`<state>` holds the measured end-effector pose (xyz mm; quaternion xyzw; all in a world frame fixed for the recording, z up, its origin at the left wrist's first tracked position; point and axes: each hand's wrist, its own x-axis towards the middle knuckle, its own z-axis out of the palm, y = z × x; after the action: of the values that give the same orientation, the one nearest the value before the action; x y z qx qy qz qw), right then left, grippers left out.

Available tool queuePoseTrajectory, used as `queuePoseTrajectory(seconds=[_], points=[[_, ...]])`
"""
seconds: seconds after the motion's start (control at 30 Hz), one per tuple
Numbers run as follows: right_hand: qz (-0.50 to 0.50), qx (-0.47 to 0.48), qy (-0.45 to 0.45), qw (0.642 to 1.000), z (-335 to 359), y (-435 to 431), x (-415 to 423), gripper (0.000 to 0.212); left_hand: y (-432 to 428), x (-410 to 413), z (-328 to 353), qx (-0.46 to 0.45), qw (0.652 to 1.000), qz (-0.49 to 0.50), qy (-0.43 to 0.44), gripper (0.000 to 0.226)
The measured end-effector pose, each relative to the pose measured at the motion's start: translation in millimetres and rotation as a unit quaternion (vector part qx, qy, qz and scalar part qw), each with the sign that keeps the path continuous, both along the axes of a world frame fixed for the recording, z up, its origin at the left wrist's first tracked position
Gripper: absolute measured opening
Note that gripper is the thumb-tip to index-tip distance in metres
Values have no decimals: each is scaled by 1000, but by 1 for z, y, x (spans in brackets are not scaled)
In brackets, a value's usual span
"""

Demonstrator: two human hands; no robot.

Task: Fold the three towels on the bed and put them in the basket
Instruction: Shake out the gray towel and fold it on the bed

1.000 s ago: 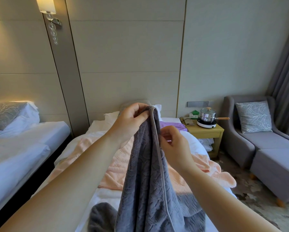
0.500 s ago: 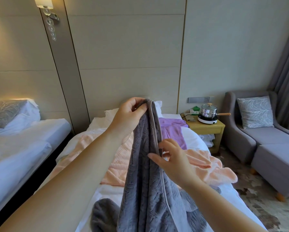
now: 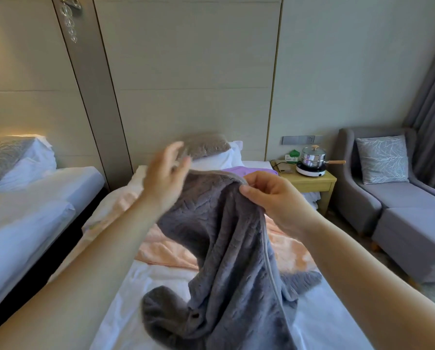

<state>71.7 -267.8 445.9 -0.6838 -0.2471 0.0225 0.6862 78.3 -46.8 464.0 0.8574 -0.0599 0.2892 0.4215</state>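
The grey towel [image 3: 226,248] hangs over the bed [image 3: 325,324], its lower end bunched on the sheet. Only your right hand [image 3: 274,200] pinches its top edge; your left hand [image 3: 166,175] is spread and blurred, gripping nothing. On one pinch it may slip or twist and drop onto the peach towel [image 3: 166,251] further up the bed.

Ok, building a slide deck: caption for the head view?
Right hand pinches grey towel over the bed; left hand open; pink towel and purple towel lie behind.
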Motion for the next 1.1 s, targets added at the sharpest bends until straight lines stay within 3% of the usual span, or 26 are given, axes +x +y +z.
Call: queuePoseTrajectory(seconds=[0.1, 0.2, 0.33, 0.5, 0.6, 0.67, 0.73, 0.87, 1.0, 1.1], points=[[36, -23, 3, 999, -1, 3, 0, 11, -29, -8, -20, 108, 979, -170, 21, 49], [21, -34, 9, 999, -9, -4, 0, 9, -39, -8, -33, 53, 956, -253, 135, 39], [16, -24, 35, 999, -31, -12, -7, 13, -50, -2, -29, 33, 968, -236, 73, 17], [-27, -63, 15, 998, -46, -19, -11, 12, -65, 5, -1, -6, 980, -197, -40, 13], [-94, -207, -74, 971, -48, -22, -11, 13, -57, 13, 24, -68, 983, -136, -106, 15], [-126, -259, -130, 949, -49, -22, -8, 29, -49, 16, 41, -95, 981, -103, -137, 16], [-168, -258, -161, 938, -45, -23, -7, 36, -39, 17, 53, -92, 979, -73, -163, 18], [-231, -222, -210, 924, -28, -29, -1, 15, -15, 16, 51, -62, 983, -17, -169, 14], [-225, -156, -154, 949, -12, -33, 2, 15, 15, 19, 29, 56, 993, 31, -99, 14], [-181, -102, -74, 975, -2, -31, 2, 19, 29, 21, 8, 167, 979, 41, 109, 28]])
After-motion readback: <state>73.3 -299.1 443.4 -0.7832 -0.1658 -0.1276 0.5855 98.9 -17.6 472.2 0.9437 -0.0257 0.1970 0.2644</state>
